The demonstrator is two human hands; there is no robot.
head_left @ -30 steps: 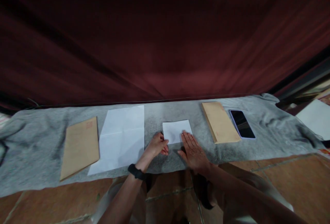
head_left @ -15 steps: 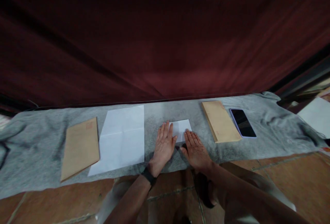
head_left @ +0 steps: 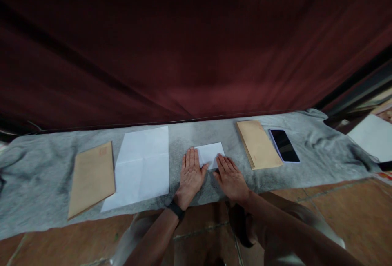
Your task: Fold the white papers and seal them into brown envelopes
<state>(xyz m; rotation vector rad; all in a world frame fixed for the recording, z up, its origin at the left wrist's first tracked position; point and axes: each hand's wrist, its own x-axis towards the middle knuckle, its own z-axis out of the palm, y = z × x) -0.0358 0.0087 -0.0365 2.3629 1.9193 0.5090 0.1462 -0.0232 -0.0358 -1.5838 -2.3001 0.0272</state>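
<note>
The left hand lies flat and palm down on the long grey felt cloth. Its arm comes in from the cloth's near edge, with a black wristband on the wrist. The four fingers are straight and held close together, pointing at the cloth's far edge, and the thumb is spread out to the side. The right hand is also flat and palm down, its fingers extended and slightly fanned, angled toward the far edge and a little leftward. Neither hand pinches or grips anything; both press downward.

Between and just beyond them, about midway along the cloth, lies a small folded white paper rectangle. It is plain, lies flat, and has crisp edges. The left hand's thumb side covers its left edge and the right hand's fingertips rest on its near right part. Its long axis runs along the cloth's length, with the right end turned slightly toward the far edge.

Further along the cloth's left half lie a large creased white sheet and a flat brown paper envelope. On its right half are a stack of brown envelopes and a black-screened smartphone.
</note>
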